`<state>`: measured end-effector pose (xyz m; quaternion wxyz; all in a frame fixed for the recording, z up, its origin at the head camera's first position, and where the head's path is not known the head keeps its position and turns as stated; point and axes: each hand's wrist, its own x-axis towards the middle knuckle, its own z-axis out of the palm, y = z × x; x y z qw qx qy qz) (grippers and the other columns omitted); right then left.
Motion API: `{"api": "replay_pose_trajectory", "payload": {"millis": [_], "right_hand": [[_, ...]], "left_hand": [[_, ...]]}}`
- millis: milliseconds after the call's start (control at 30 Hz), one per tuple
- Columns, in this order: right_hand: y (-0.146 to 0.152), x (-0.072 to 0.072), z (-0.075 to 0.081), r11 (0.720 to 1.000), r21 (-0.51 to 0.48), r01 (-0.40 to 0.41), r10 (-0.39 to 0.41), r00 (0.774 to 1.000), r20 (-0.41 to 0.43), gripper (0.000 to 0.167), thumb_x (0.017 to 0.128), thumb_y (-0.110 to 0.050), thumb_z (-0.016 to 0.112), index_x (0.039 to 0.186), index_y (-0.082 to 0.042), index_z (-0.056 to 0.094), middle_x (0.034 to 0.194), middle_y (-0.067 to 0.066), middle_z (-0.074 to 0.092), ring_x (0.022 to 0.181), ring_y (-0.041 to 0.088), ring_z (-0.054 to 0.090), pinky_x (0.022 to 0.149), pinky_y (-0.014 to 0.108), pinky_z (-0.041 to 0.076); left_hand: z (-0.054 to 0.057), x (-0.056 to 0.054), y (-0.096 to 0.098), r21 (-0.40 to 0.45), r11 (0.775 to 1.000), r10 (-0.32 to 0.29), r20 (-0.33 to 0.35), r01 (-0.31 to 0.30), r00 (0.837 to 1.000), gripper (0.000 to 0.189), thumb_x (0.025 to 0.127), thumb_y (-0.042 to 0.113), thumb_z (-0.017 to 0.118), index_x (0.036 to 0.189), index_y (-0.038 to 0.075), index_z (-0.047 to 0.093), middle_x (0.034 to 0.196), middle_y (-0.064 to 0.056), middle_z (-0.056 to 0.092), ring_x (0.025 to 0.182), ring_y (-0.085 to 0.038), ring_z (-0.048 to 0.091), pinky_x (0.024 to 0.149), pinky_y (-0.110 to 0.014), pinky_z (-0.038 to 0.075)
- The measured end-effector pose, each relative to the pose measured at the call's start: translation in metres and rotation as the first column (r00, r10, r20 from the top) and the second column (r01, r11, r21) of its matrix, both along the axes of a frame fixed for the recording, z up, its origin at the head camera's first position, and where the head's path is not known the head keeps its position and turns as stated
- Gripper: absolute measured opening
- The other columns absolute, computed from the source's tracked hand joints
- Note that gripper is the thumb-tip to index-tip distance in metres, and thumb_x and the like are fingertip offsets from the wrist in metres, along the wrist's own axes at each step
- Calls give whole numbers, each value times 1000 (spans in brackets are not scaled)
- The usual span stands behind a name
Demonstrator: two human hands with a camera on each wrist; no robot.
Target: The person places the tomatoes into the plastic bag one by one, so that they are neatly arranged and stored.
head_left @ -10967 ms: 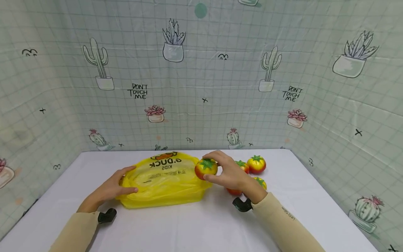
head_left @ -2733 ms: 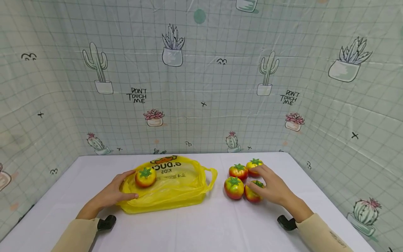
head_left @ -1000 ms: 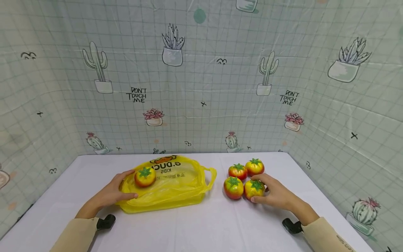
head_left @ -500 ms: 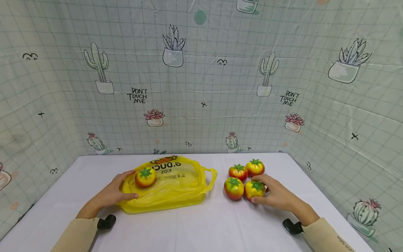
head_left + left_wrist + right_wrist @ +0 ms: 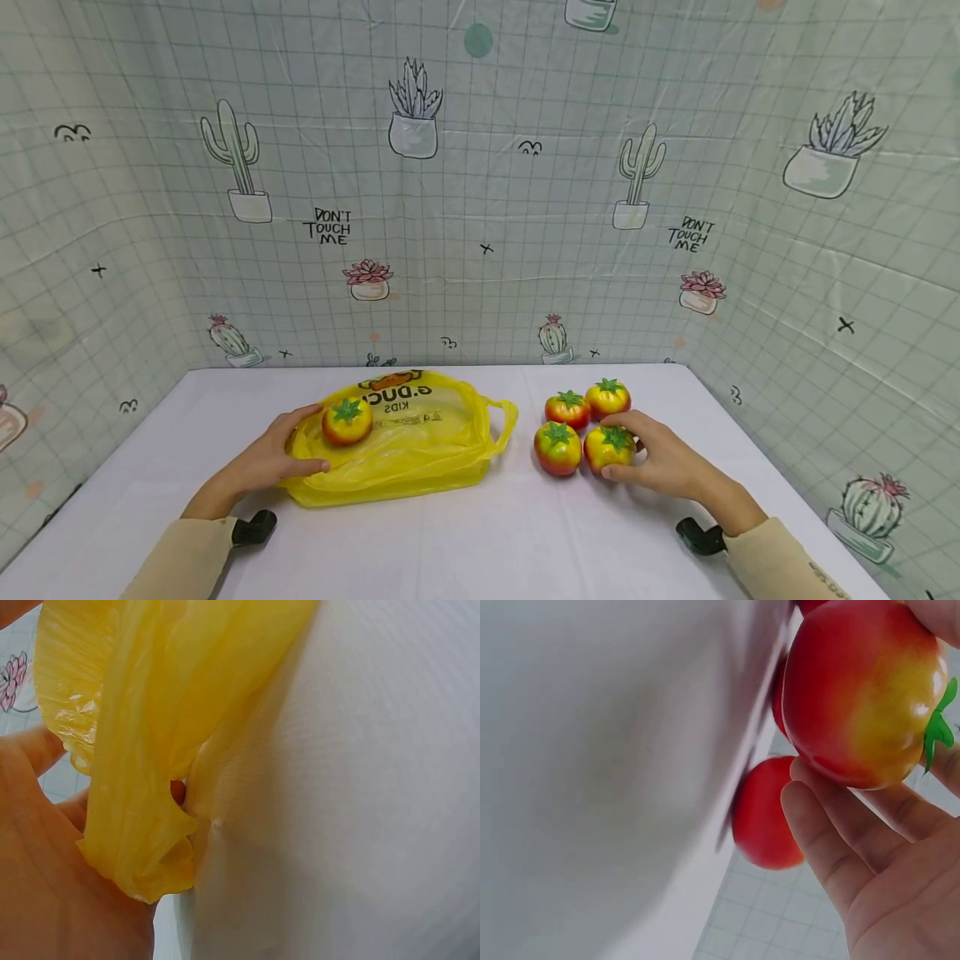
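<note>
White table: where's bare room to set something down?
Widest patch: the front of the white table, between the sleeves and nearer than the yellow bag. A narrower gap runs between the bag's handle loop and the four tomatoes. Crowded: that cluster, with the right hand, and the bag's left end, with a lone tomato and the left hand.

A: You seem to be in a small makeshift booth, and your surroundings give it away.
B: Yes, you have printed sheeting (image 5: pixel 480 192) in front of you and down both sides, its folds and creases marking it as hung cloth or film.
A: On it you face a drawn grid, potted cacti (image 5: pixel 238 164) and the words "Don't touch me" (image 5: pixel 328 227).
B: Then your table (image 5: pixel 480 542), covered in white, reaches back to the sheeting. Whether your booth stands in a home, lab or office, you cannot tell from here.
</note>
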<state>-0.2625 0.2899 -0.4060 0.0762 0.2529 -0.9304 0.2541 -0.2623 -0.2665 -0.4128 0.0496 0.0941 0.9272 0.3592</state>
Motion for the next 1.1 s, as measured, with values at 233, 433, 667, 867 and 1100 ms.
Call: {"api": "replay_pose_trajectory", "payload": {"millis": [233, 433, 667, 867, 1100], "right_hand": [[1, 0, 7, 999, -33, -11, 8, 997, -82, 59, 77, -44, 78, 123, -14, 57, 115, -5, 58, 95, 11, 53, 78, 33, 50], [-3, 2, 10, 998, -63, -18, 8, 988, -155, 61, 76, -41, 80, 125, -13, 57, 116, -6, 57, 94, 9, 52, 78, 34, 50], [-10, 5, 9, 994, -96, -58, 34, 972, -231, 59, 74, -34, 82, 124, -17, 55, 116, -9, 55, 94, 7, 51, 78, 27, 49], [-18, 6, 10, 988, -103, -111, 83, 967, -241, 59, 76, -33, 81, 126, -17, 54, 122, -7, 54, 98, 8, 52, 79, 25, 49], [-32, 6, 13, 985, -108, -138, 111, 968, -225, 61, 76, -39, 80, 127, -20, 54, 126, -8, 53, 101, 9, 52, 81, 27, 49]], "left_hand": [[1, 2, 1, -2, 1000, 8, 11, -8, 1000, 100, 75, 41, 77, 149, 5, 22, 145, -31, 21, 127, -50, 28, 102, -68, 26], [2, 0, 1, 8, 1000, 9, 12, -9, 1000, 100, 75, 42, 77, 150, 6, 22, 145, -30, 20, 128, -50, 28, 103, -68, 25], [0, -2, -1, 6, 1000, -7, -2, 7, 1000, 99, 75, 41, 78, 149, 5, 22, 144, -30, 22, 128, -49, 28, 102, -68, 25], [1, -1, 0, 3, 1000, -4, -1, 4, 1000, 100, 74, 42, 77, 149, 4, 22, 145, -31, 21, 128, -49, 28, 103, -68, 25], [0, -1, 0, 9, 1000, -8, 2, 8, 1000, 100, 75, 41, 77, 149, 5, 22, 145, -30, 21, 128, -49, 27, 103, -68, 25]]}}
